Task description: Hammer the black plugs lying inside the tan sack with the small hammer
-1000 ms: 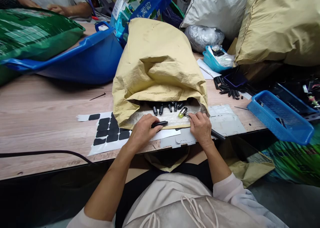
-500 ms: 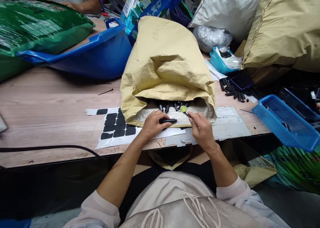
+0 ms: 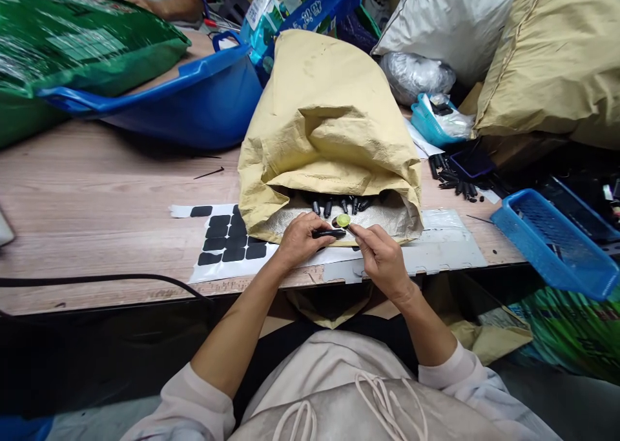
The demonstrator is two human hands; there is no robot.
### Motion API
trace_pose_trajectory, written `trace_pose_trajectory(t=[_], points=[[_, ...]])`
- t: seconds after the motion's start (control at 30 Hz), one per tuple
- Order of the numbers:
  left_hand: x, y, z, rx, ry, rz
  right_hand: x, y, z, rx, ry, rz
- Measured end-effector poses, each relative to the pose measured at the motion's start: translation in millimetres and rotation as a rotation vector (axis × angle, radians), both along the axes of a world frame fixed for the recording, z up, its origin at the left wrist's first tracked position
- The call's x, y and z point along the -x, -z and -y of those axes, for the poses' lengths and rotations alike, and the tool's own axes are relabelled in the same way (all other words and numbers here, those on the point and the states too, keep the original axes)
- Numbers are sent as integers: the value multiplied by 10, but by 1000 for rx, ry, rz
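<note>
My left hand (image 3: pixel 296 241) is closed around a short black rod-shaped part (image 3: pixel 328 233), which lies level at the mouth of the tan paper sack (image 3: pixel 329 124). My right hand (image 3: pixel 382 257) pinches a thin tool whose yellow-green head (image 3: pixel 343 220) rests at the black part's right end. Several more black parts (image 3: pixel 339 205) lie just inside the sack's opening. Both hands sit at the table's front edge, over a white sheet.
A sheet of black pads (image 3: pixel 227 242) lies left of the hands. A blue tub (image 3: pixel 184 105) and green sack (image 3: pixel 72 47) stand back left, blue baskets (image 3: pixel 552 241) and loose black parts (image 3: pixel 453 176) at right. Another person's arm (image 3: pixel 169 5) rests far back. A black cable (image 3: pixel 97 279) crosses the front left.
My right hand has moved left, bringing the yellow-green tool head against the end of the black part. The left hand has kept its hold. The camera has shifted slightly.
</note>
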State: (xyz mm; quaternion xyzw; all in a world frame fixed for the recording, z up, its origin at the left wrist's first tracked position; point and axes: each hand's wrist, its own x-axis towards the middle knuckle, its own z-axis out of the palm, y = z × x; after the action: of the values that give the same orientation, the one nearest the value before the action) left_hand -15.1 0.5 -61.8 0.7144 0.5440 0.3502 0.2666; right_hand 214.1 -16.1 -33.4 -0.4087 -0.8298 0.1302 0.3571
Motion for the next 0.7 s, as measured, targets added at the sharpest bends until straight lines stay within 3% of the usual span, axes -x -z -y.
trace_pose_trajectory(t=[0.2,0.37,0.53,0.7], points=[[1,14,-6,14,-11,-16,-54,25,34,38,15,38],[5,10,-5,17,-7,-25,-187,10,-47,-20,76,6],[21,24,-18,21,-6,-58,-379,112,-246,-121,265,250],[30,-22,-12,15,26,-71,-435,306,-343,-242,346,385]])
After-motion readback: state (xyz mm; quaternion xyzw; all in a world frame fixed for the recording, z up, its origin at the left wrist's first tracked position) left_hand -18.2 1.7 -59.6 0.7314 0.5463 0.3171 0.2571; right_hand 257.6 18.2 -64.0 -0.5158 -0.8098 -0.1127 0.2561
